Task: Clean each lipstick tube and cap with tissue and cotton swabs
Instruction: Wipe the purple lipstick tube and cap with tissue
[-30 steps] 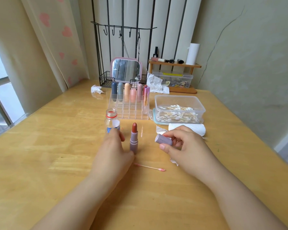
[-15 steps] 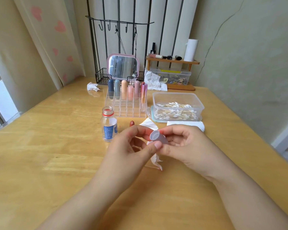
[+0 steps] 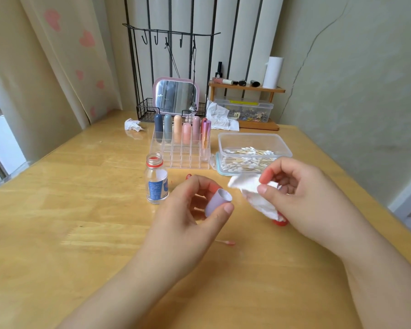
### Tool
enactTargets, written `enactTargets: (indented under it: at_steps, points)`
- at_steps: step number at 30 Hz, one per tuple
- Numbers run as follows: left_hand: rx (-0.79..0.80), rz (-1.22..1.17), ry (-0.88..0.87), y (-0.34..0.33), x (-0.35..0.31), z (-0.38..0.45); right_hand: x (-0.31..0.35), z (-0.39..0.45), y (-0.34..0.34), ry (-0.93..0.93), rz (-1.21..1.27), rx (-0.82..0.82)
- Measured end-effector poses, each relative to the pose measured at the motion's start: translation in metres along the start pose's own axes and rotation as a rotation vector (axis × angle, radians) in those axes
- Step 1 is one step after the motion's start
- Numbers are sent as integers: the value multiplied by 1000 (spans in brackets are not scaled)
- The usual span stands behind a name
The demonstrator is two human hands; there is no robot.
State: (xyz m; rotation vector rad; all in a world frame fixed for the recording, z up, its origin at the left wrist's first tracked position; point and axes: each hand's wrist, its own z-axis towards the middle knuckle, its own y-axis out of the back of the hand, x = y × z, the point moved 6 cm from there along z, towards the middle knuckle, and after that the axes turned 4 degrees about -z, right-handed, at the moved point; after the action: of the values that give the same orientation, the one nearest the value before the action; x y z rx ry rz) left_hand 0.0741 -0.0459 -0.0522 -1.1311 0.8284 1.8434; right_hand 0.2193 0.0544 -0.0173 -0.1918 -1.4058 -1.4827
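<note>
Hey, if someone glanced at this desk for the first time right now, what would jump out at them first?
Front and centre, the left hand pinches a small lilac lipstick cap, open end up, while the right hand holds a crumpled white tissue beside it. Behind them stands a clear acrylic organiser with a back row of pastel lipstick tubes, with a clear plastic box of cotton swabs to its right.

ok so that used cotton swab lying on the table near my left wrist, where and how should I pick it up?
Probably best to pinch the cotton swab at its bare stick, from above, with a fingertip grip across the shaft. It lies flat on the table, so only the top is free, and its tip looks pink, so avoid that end. Part of the stick is hidden behind the left hand.
</note>
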Motion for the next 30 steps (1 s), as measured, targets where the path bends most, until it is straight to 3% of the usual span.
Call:
enactTargets:
  at_steps: [11,14,19,23,30]
  points:
    - [62,-44,92,-4,5,0,43,-12,-8,174,-289,61]
    - [95,-72,87,-7,-2,-2,43,-16,-11,160,-189,91]
    - [132,-49,60,-9,-1,-2,23,-20,-24,-19,194,203]
    - [123,15,28,-9,-1,-1,14,-27,-27,14,287,224]
    - [162,103,-75,-11,6,-3,-2,-30,-28,-170,467,199]
